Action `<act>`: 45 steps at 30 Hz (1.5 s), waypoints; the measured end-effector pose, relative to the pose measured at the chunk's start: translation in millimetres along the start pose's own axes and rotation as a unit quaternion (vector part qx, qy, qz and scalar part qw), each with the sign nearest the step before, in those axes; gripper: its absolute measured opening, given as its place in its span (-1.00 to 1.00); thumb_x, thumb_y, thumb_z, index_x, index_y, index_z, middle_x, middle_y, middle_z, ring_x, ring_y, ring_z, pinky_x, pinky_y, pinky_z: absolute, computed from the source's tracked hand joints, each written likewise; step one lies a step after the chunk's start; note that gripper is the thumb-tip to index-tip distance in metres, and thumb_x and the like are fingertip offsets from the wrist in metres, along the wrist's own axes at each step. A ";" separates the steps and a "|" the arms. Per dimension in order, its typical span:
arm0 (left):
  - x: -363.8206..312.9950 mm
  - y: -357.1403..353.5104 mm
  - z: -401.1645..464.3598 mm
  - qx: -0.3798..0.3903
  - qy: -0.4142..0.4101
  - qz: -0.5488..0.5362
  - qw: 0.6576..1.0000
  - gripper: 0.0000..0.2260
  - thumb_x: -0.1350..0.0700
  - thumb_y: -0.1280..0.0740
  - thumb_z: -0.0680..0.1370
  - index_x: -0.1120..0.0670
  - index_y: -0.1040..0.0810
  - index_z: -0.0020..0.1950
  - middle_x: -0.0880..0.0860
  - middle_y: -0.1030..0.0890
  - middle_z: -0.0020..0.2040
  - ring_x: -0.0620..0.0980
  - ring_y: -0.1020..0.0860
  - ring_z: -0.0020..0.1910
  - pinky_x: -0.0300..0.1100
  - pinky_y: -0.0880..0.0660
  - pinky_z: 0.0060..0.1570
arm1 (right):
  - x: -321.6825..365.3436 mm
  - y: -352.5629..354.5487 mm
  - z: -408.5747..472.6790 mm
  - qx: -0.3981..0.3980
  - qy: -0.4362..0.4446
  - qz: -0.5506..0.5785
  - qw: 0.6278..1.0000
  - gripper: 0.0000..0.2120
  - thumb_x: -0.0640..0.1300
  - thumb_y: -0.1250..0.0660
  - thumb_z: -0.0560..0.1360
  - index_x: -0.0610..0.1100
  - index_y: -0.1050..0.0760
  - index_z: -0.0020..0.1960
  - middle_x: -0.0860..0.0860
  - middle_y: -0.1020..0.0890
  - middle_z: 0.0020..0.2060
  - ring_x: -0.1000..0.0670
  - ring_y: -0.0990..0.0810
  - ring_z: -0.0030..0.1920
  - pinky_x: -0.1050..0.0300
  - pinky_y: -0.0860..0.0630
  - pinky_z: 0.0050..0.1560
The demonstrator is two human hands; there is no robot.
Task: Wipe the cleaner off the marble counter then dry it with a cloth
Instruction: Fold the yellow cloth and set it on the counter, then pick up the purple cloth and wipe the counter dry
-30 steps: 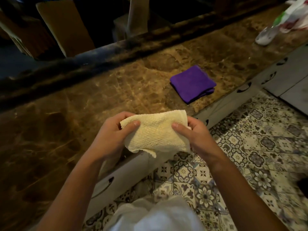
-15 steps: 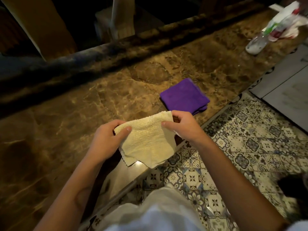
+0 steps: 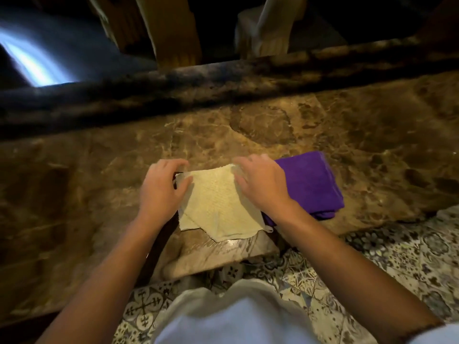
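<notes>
A folded pale yellow paper towel (image 3: pixel 216 207) is held over the brown marble counter (image 3: pixel 99 175), near its front edge. My left hand (image 3: pixel 161 187) grips the towel's left top corner and my right hand (image 3: pixel 263 182) grips its right top corner. Whether the towel touches the marble is hard to tell. A folded purple cloth (image 3: pixel 313 182) lies on the counter just right of my right hand, partly hidden by my wrist.
A dark raised marble ledge (image 3: pixel 223 80) runs along the counter's far side, with wooden furniture legs (image 3: pixel 173 33) beyond it. Patterned floor tiles (image 3: pixel 385 264) lie below the counter's front edge, at the lower right.
Both hands have carried the paper towel forward from over the floor to above the counter, beside the purple cloth. The view has swung, and the spray bottle at the far right has left the frame.
</notes>
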State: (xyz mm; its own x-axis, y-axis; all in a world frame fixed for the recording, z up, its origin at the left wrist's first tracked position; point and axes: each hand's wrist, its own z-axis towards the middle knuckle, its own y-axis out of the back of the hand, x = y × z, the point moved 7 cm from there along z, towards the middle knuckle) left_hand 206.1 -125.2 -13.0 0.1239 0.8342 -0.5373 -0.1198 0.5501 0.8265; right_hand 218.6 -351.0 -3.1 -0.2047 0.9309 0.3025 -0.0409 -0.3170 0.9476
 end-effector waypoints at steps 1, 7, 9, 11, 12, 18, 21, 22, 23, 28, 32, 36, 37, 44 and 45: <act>-3.5 -2.3 -4.2 0.004 -0.011 0.027 1.000 -0.72 0.02 -0.48 0.55 0.05 -0.64 0.23 0.06 -0.64 0.19 0.12 -0.56 0.19 0.00 -0.51 0.08 | 1.5 -4.1 0.8 0.013 0.018 -0.040 0.999 -0.74 0.05 -0.35 0.57 0.01 -0.63 0.21 -0.02 -0.64 0.17 -0.13 -0.54 0.16 -0.06 -0.47 0.10; -5.4 -24.0 -27.7 0.114 0.028 0.122 0.985 -0.56 -0.16 -0.44 0.54 -0.01 -0.63 0.37 0.15 -0.45 0.52 0.20 -0.28 0.58 0.28 -0.27 0.47 | -2.2 -25.5 -7.1 0.096 0.077 -0.094 0.988 -0.61 0.18 -0.25 0.60 -0.05 -0.59 0.26 -0.11 -0.29 0.60 -0.25 -0.09 0.62 -0.32 -0.07 0.55; -10.5 -22.5 -28.4 0.101 0.033 0.130 0.986 -0.57 -0.15 -0.44 0.55 -0.02 -0.62 0.37 0.14 -0.43 0.55 0.19 -0.22 0.62 0.28 -0.19 0.51 | -8.3 -19.5 -9.5 0.100 0.082 -0.071 0.989 -0.58 0.18 -0.24 0.60 -0.04 -0.55 0.31 -0.13 -0.26 0.61 -0.24 -0.06 0.63 -0.33 -0.02 0.57; -24.6 -23.6 -26.3 0.077 0.021 0.131 0.988 -0.57 -0.14 -0.43 0.56 0.01 -0.61 0.37 0.14 -0.43 0.54 0.18 -0.21 0.62 0.26 -0.17 0.51 | -25.8 -2.8 -11.1 0.063 0.059 -0.015 0.996 -0.57 0.16 -0.26 0.59 -0.03 -0.52 0.36 -0.12 -0.31 0.59 -0.22 -0.11 0.62 -0.29 -0.04 0.58; -35.9 -25.6 -24.1 0.064 0.006 0.123 0.990 -0.58 -0.13 -0.42 0.56 0.02 -0.60 0.37 0.15 -0.43 0.54 0.18 -0.22 0.62 0.26 -0.18 0.52 | -41.1 8.0 -12.4 0.033 0.031 0.014 0.999 -0.55 0.15 -0.26 0.59 -0.02 -0.50 0.41 -0.12 -0.33 0.57 -0.21 -0.14 0.61 -0.26 -0.06 0.58; -117.6 -72.8 2.1 0.060 -0.088 0.118 0.987 -0.48 -0.23 -0.35 0.59 0.08 -0.59 0.41 0.16 -0.42 0.56 0.19 -0.21 0.63 0.19 -0.16 0.54 | -171.0 38.6 -34.1 -0.007 -0.190 -0.025 0.981 -0.33 0.25 -0.22 0.58 -0.15 -0.36 0.53 -0.17 -0.29 0.59 -0.22 -0.15 0.61 -0.24 -0.11 0.57; -141.7 -105.2 21.7 0.106 -0.104 0.155 0.977 -0.36 -0.33 -0.30 0.57 0.10 -0.54 0.46 0.16 -0.36 0.60 0.21 -0.16 0.65 0.17 -0.14 0.55 | -198.4 27.9 -49.0 0.042 -0.218 -0.048 0.974 -0.25 0.39 -0.15 0.56 -0.11 -0.36 0.54 -0.15 -0.23 0.62 -0.21 -0.10 0.63 -0.24 -0.05 0.57; -147.0 -113.9 26.4 0.120 -0.110 0.162 0.973 -0.36 -0.32 -0.31 0.57 0.11 -0.53 0.47 0.16 -0.36 0.60 0.22 -0.16 0.65 0.16 -0.14 0.55 | -200.8 24.1 -52.9 0.048 -0.213 -0.044 0.975 -0.25 0.40 -0.14 0.55 -0.09 -0.37 0.54 -0.15 -0.23 0.62 -0.21 -0.09 0.63 -0.24 -0.05 0.57; -152.0 -120.4 29.9 0.126 -0.120 0.161 0.972 -0.40 -0.27 -0.34 0.57 0.12 -0.55 0.45 0.17 -0.40 0.57 0.24 -0.19 0.63 0.15 -0.16 0.54 | -201.0 21.4 -55.7 0.048 -0.205 -0.033 0.977 -0.28 0.39 -0.15 0.56 -0.07 -0.39 0.53 -0.14 -0.25 0.62 -0.21 -0.09 0.63 -0.24 -0.05 0.57; -165.3 -116.9 32.6 0.066 -0.139 0.077 0.985 -0.72 0.00 -0.50 0.53 0.21 -0.66 0.07 0.19 -0.61 0.08 0.22 -0.53 0.16 0.06 -0.43 0.20 | -190.5 26.8 -58.7 -0.063 -0.139 0.092 0.984 -0.65 0.06 -0.38 0.59 -0.16 -0.63 0.23 -0.11 -0.59 0.35 -0.19 -0.32 0.54 -0.17 -0.18 0.53; -167.3 -89.3 20.9 0.014 -0.123 -0.089 0.988 -0.82 0.08 -0.45 0.54 0.16 -0.61 0.04 0.07 -0.64 -0.01 0.08 -0.57 0.04 -0.12 -0.42 0.10 | -185.5 48.1 -68.4 -0.147 -0.149 0.414 0.886 -0.93 -0.10 -0.38 0.60 0.03 -0.57 0.07 0.22 -0.69 -0.08 0.17 -0.65 -0.01 0.34 -0.47 -0.03; -161.5 -54.2 4.0 0.055 -0.042 -0.340 0.938 -0.87 0.11 -0.43 0.58 -0.11 -0.58 0.07 -0.14 -0.66 0.01 -0.19 -0.62 0.02 -0.28 -0.51 0.06 | -158.1 60.6 -67.7 -0.143 -0.159 0.591 0.778 -0.81 -0.16 -0.42 0.54 0.03 -0.54 0.11 0.07 -0.69 -0.01 0.15 -0.64 -0.04 0.15 -0.55 0.01; -158.2 -42.8 -1.7 0.051 -0.022 -0.382 0.922 -0.85 0.12 -0.43 0.58 -0.12 -0.59 0.07 -0.16 -0.67 0.00 -0.21 -0.62 0.02 -0.28 -0.52 0.04 | -145.2 62.6 -66.0 -0.130 -0.154 0.624 0.755 -0.76 -0.16 -0.44 0.50 -0.02 -0.54 0.15 0.01 -0.70 0.02 0.10 -0.65 -0.01 0.13 -0.58 0.03; -110.7 44.1 -57.5 -0.026 0.039 -0.547 0.836 -0.78 0.12 -0.50 0.47 -0.15 -0.66 0.04 -0.12 -0.70 0.01 -0.12 -0.63 0.03 -0.23 -0.57 -0.02 | -15.9 45.5 -72.1 0.080 -0.109 0.800 0.585 -0.79 -0.17 -0.45 0.48 -0.04 -0.73 0.09 -0.05 -0.77 0.06 0.00 -0.74 0.05 0.10 -0.66 0.02; -97.3 58.7 -70.4 -0.038 0.040 -0.551 0.833 -0.77 0.16 -0.49 0.48 -0.13 -0.65 0.07 -0.11 -0.70 0.02 -0.11 -0.64 0.04 -0.23 -0.57 -0.01 | 8.4 38.4 -76.3 0.105 -0.101 0.785 0.602 -0.79 -0.12 -0.54 0.44 -0.01 -0.74 0.08 -0.03 -0.77 0.06 0.01 -0.74 0.05 0.11 -0.66 0.01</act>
State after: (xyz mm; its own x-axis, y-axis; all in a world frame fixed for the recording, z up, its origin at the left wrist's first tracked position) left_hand 117.6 -171.5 75.9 0.1335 -0.1798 -0.9746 -0.0399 0.9816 -0.1865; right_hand 140.7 -369.2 27.9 0.2944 -0.4764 0.8285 0.1773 -0.8246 -0.5372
